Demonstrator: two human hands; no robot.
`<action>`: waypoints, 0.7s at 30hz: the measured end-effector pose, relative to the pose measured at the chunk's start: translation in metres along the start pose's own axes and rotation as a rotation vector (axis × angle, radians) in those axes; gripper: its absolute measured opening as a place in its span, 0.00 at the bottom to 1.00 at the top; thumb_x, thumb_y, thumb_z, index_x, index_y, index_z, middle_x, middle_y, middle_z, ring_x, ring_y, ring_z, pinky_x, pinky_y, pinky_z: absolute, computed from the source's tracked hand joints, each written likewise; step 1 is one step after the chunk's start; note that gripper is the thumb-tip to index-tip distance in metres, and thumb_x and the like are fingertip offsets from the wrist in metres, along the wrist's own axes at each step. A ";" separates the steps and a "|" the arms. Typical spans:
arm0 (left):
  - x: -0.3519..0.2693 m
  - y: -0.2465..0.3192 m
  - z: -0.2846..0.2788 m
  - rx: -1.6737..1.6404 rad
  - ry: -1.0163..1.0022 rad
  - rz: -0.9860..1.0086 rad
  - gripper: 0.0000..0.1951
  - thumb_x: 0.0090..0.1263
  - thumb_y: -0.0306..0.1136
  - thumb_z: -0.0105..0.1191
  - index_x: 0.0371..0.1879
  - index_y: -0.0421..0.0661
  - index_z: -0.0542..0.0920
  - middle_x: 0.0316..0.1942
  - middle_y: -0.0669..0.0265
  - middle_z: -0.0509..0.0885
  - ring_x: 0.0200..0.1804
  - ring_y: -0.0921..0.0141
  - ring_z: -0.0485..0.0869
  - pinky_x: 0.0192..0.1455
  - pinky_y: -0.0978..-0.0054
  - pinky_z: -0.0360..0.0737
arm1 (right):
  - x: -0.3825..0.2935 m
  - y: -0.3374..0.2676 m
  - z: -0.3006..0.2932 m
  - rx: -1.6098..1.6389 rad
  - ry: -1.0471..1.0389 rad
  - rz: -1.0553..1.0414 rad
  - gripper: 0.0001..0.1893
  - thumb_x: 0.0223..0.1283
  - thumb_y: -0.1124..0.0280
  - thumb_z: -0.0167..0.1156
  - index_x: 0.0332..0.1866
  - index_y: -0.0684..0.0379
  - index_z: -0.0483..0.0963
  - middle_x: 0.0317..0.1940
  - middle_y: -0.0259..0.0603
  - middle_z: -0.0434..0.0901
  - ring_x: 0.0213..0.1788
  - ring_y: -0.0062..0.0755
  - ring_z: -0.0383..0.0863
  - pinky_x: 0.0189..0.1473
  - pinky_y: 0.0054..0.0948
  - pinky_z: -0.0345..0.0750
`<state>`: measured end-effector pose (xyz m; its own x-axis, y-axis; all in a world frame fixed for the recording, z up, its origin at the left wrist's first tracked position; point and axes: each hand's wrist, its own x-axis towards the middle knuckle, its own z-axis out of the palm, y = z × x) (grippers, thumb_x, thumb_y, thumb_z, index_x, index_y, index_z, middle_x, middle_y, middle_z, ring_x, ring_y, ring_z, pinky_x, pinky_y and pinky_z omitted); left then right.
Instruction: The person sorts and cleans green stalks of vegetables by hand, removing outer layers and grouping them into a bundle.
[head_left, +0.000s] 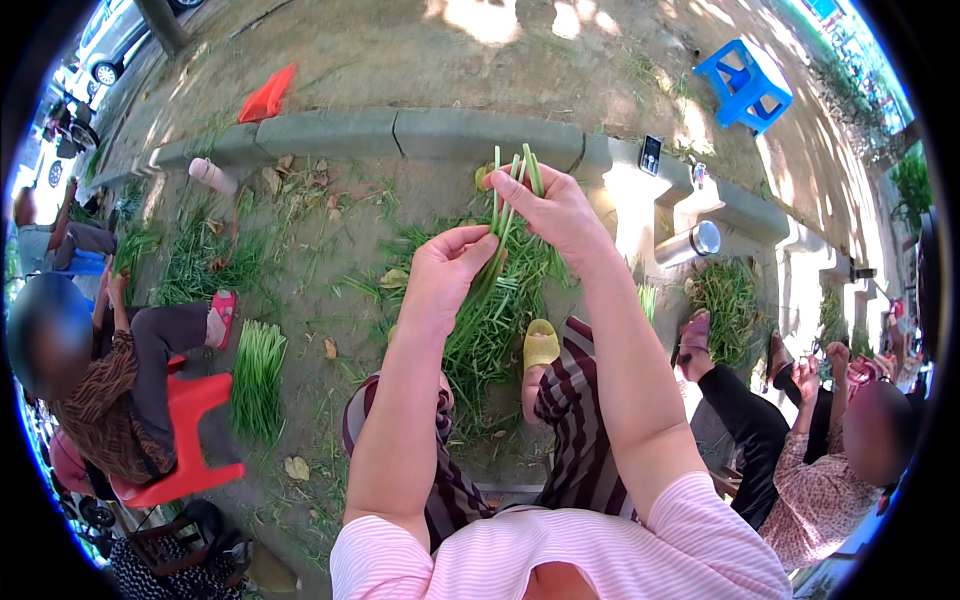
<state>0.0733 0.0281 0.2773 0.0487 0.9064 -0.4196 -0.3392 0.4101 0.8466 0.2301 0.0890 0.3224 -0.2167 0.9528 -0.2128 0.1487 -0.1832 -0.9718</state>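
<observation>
My left hand (444, 279) pinches a thin bunch of green stalks (507, 217) between thumb and forefinger. The stalks' long lower ends trail down to the right of my wrist. Slightly higher and to the right, my right hand (553, 208) grips stalks too, their pale cut-looking ends poking up past its fingers. Beneath both hands, a loose heap of green stalks and leaves (517, 307) spreads over the ground between my feet. A yellow slipper (541, 343) on one foot touches its right side.
A neat bundle of stalks (257, 382) lies left, near a seated person on a red plastic stool (196, 420). Ahead runs a concrete kerb (330, 133) bearing a phone (650, 154). A metal flask (688, 244), pink bottle (212, 175) and blue stool (746, 86) stand around. Other people sit at right.
</observation>
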 end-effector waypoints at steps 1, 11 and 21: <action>-0.001 0.001 0.000 0.045 0.016 0.017 0.13 0.68 0.32 0.62 0.49 0.41 0.81 0.35 0.67 0.87 0.35 0.77 0.84 0.38 0.80 0.80 | 0.000 0.000 0.000 -0.003 -0.006 0.006 0.17 0.65 0.54 0.63 0.45 0.58 0.81 0.28 0.26 0.77 0.32 0.13 0.72 0.34 0.21 0.70; -0.006 0.014 0.000 0.185 -0.008 0.041 0.11 0.71 0.34 0.58 0.46 0.42 0.84 0.31 0.71 0.85 0.31 0.81 0.78 0.36 0.84 0.75 | 0.013 0.013 -0.005 0.218 -0.030 0.161 0.15 0.66 0.54 0.61 0.40 0.58 0.80 0.27 0.22 0.75 0.24 0.09 0.67 0.20 0.13 0.58; -0.011 0.019 -0.008 0.191 0.012 0.071 0.11 0.69 0.31 0.58 0.45 0.38 0.83 0.31 0.69 0.85 0.32 0.79 0.80 0.36 0.81 0.76 | 0.031 0.032 -0.022 0.505 0.078 0.146 0.16 0.69 0.56 0.58 0.40 0.62 0.76 0.25 0.28 0.75 0.22 0.13 0.70 0.16 0.14 0.60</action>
<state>0.0587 0.0251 0.2959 0.0190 0.9329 -0.3597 -0.1566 0.3581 0.9205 0.2492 0.1180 0.2871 -0.1531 0.9202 -0.3604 -0.3157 -0.3911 -0.8645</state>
